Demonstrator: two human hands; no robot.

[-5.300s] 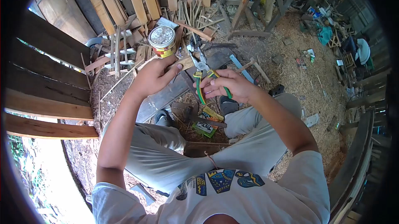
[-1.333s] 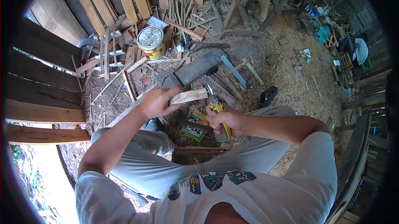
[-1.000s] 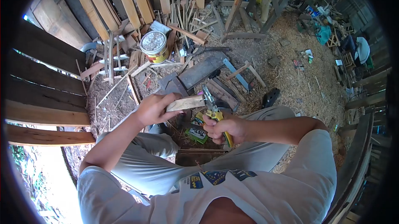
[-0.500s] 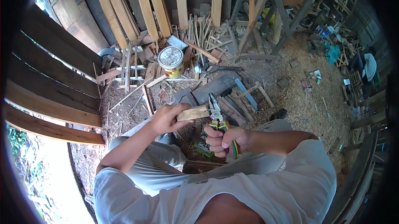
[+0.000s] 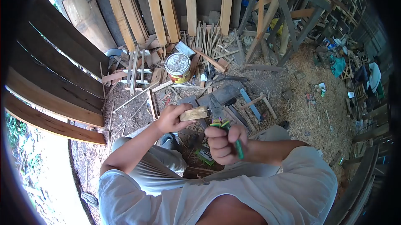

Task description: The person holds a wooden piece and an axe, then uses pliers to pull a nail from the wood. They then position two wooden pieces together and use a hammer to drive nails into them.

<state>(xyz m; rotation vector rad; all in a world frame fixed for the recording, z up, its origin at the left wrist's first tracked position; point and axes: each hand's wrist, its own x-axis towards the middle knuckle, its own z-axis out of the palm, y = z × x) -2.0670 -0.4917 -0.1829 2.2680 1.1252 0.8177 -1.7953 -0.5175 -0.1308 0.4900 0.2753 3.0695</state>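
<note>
My left hand (image 5: 170,118) is closed around a short wooden block (image 5: 193,114), whose free end points right. In my right hand (image 5: 225,144) is a pair of pliers (image 5: 238,147) with green and yellow handles, the fingers wrapped around the grips. The jaws point away from me and are blurred, right at the block's free end. Between my feet, below the hands, lies a green box (image 5: 204,156) with lettering on it, partly hidden by my right hand.
A lidded paint bucket (image 5: 178,68) stands among wood scraps ahead. Behind it, tall planks (image 5: 191,5) lean on the wall. A wooden trestle (image 5: 267,28) rises at the back right. Sawdust (image 5: 309,112) covers the ground on the right, and a blue strip (image 5: 249,104) lies nearer.
The pliers have turned in my right hand and blurred, their handles foreshortened. The block has tilted a little, showing more of its end. The whole view has shifted slightly.
</note>
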